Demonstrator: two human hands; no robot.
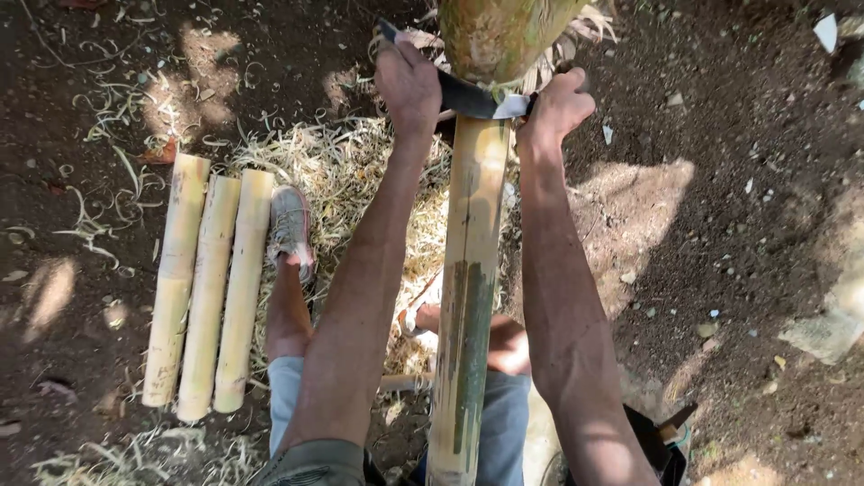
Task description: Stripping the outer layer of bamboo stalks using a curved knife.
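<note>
Up top, both hands grip a blade (472,97) laid across a bamboo pole (468,297) running down the frame's centre: left hand (409,83) closed on the tip end, right hand (558,103) closed on the handle. Three peeled bamboo pieces (209,288) lie at left among shavings (342,171).

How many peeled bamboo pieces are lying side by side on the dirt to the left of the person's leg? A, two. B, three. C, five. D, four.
B: three pale bamboo pieces lie parallel on the ground, touching one another, left of the shoe, while the left hand and right hand hold a curved blade across the long bamboo pole.
</note>
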